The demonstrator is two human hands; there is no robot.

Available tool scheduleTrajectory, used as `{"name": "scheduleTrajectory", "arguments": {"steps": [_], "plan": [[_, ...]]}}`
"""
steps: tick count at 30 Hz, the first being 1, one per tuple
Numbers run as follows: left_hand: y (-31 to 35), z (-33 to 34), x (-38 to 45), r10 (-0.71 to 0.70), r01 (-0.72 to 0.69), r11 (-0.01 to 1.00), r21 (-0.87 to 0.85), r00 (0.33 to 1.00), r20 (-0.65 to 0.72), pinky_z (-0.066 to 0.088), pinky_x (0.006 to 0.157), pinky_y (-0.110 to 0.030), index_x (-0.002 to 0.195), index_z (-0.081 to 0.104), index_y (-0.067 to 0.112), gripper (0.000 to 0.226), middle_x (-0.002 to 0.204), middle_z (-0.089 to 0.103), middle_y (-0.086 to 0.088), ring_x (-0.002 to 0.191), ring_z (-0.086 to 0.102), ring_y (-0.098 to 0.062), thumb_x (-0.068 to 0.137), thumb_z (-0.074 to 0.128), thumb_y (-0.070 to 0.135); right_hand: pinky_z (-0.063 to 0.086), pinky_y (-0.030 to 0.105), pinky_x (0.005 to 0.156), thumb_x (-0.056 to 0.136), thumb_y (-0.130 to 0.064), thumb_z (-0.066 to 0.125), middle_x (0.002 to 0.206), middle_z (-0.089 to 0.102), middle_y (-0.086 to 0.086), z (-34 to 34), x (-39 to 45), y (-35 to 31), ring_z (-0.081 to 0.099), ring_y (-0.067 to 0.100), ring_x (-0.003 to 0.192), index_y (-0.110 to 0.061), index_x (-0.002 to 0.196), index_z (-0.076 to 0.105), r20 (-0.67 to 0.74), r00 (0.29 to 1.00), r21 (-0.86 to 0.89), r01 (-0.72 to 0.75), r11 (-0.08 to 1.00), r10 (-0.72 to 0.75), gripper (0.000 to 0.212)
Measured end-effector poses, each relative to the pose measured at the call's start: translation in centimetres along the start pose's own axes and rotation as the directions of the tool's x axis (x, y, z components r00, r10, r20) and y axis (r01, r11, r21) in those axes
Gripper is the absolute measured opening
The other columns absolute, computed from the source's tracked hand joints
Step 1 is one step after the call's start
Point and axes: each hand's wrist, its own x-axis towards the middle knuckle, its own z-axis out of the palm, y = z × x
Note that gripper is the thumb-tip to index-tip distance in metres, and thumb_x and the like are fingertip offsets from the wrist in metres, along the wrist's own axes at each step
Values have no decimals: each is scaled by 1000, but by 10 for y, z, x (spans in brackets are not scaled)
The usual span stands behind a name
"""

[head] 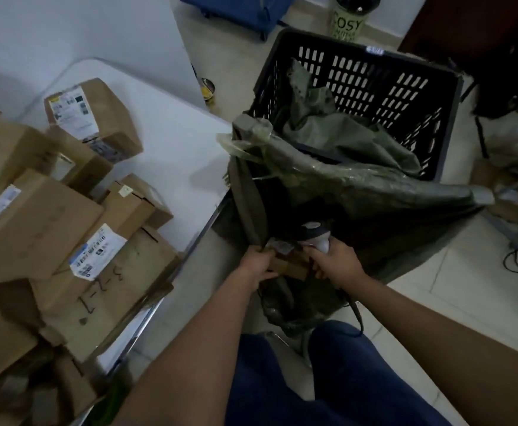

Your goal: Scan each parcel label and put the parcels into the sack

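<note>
Left hand: we see the left hand [256, 262] at the sack's near rim, fingers curled round the end of a small brown parcel [291, 266]; whether it also pinches the sack cloth we cannot tell.
Right hand: the right hand [336, 262] is wrapped round the grip of a white handheld scanner [318, 238], and its lower fingers seem to touch the parcel's other end; the contact is dim.
Parcel in hand: it sits between both hands just over the sack's dark mouth, with a pale label on top too blurred for us to read.
Sack: the grey-green sack [359, 186] hangs open from a black slotted basket [374, 78]; its inside is black shadow, so we cannot make out anything in it.
Scanner cable: a dark cable [356, 312] drops from under the right wrist and disappears behind the blue trouser leg.
Waiting parcels: a heap of cardboard boxes [67, 216] lies on the white table [171, 142] to the left, cut off by the frame edge; one box shows handwritten digits, and the labels are unreadable.
</note>
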Motion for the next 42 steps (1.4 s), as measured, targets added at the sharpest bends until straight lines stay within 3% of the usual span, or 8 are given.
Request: {"name": "scheduleTrajectory", "arguments": {"steps": [3,7,21,27,31,33,37,42], "plan": [[-5,12,15,-21,22,1000,-15,999,26,54,88,-32,148,32,14,51,120,55,-8,106,58,-22,102,53,24,52,19,52,95,-37,62,73,68,7,1,13,25,64,12,55,-8,104,61,52,984,131,-177,975,172,30],[-2,27,29,-24,25,996,-83,1000,10,56,78,-27,153,27,18,55,130,56,-13,99,62,-23,104,50,16,52,27,61,95,-35,62,72,65,11,0,24,40,62,19,60,-6,91,61,77,954,257,-299,919,289,29],[-4,-11,2,-6,7,998,62,1000,-10,54,81,-29,147,36,12,45,125,54,-16,94,58,-23,104,48,13,47,27,58,96,-33,61,73,63,12,11,14,16,61,20,62,-7,93,59,96,944,274,-329,904,315,26],[11,-42,-46,114,-115,976,187,993,13,53,86,-30,139,48,9,36,116,57,-12,102,58,-25,103,48,12,55,33,65,92,-39,64,76,68,10,40,-10,-37,66,21,67,-9,92,66,61,974,223,-225,949,217,30],[31,-64,-90,262,-261,930,258,965,31,49,63,-17,131,54,11,29,102,62,-6,84,61,-13,103,46,11,48,19,52,93,-33,64,68,63,4,57,-32,-83,60,13,57,-14,81,63,33,997,243,-82,966,76,22],[44,-76,-113,368,-361,884,297,929,34,48,64,-15,129,57,11,28,104,63,-2,86,61,-9,104,46,11,46,16,47,94,-30,64,65,61,2,62,-44,-107,58,11,55,-17,75,59,18,1000,247,3,969,-7,24],[70,-102,-157,569,-528,745,408,822,24,50,97,-33,124,64,15,28,118,68,-3,110,62,-19,100,51,14,54,32,55,91,-34,68,60,65,9,69,-60,-153,63,21,52,-6,80,66,-25,989,278,147,949,-146,30],[94,-143,-200,713,-656,677,332,697,-77,54,75,-20,112,66,19,23,104,69,0,85,66,-12,102,48,11,50,29,53,90,-37,68,65,68,9,79,-69,-204,63,18,50,-9,88,67,-36,969,340,242,909,-245,28]]}}
